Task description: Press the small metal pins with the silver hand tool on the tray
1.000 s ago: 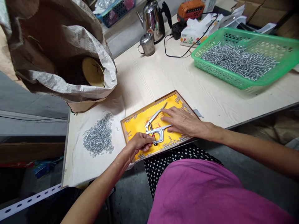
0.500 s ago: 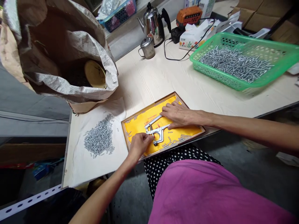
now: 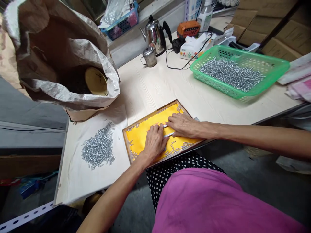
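My right hand point(image 3: 182, 125) is closed round the handle ends of silver pliers point(image 3: 167, 134). My left hand point(image 3: 155, 138) lies over the head of these pliers, its fingers bent round it, so the jaws are hidden. Below both hands is a shallow brown-rimmed tray point(image 3: 137, 124) with a yellow bottom. Small silver metal pins point(image 3: 187, 144) lie scattered along the tray's edges, several of them in the near right part. Whether a pin sits in the pliers cannot be seen.
A heap of silver pins point(image 3: 98, 147) lies on a white cloth point(image 3: 80, 181) at the left. A green basket point(image 3: 216, 85) holds many more. Behind stand an open sack point(image 3: 94, 103), a kettle point(image 3: 155, 35), a metal cup point(image 3: 149, 57) and an orange battery point(image 3: 188, 29).
My left hand has moved from pinching near the pliers' jaws to covering their head. My right hand stays on the handles. The view has shifted slightly.
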`<action>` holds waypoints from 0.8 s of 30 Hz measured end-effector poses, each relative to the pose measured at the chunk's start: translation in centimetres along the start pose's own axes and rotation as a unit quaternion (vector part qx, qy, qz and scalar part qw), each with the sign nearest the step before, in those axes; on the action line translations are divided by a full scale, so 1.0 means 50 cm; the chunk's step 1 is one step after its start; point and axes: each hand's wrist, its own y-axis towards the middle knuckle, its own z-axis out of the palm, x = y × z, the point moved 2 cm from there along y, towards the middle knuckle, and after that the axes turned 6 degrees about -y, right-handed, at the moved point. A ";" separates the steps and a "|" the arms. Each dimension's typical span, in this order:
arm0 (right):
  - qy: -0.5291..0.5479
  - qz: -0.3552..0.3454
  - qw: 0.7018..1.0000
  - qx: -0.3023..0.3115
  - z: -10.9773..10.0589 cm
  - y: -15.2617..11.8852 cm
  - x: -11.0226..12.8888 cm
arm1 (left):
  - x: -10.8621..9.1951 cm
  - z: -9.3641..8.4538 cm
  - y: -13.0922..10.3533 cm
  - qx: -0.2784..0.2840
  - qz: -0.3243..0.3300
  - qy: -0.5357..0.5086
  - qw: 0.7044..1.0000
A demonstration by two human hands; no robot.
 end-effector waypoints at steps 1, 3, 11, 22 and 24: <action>0.004 0.001 1.000 -0.003 0.005 -0.004 0.005 | -0.004 0.001 -0.002 0.005 -0.002 0.005 1.000; 0.019 0.002 1.000 0.000 0.017 -0.009 0.015 | -0.012 0.003 -0.004 0.012 -0.004 0.006 1.000; 0.058 0.027 0.998 -0.003 0.018 -0.011 0.007 | -0.001 0.003 -0.006 -0.033 -0.003 -0.051 0.998; 0.097 0.015 0.991 -0.096 0.038 -0.034 0.043 | 0.061 -0.004 -0.126 -0.043 -0.294 -0.168 0.940; 0.088 0.021 0.991 -0.101 0.044 -0.032 0.055 | 0.060 0.003 -0.117 0.008 -0.322 -0.224 0.920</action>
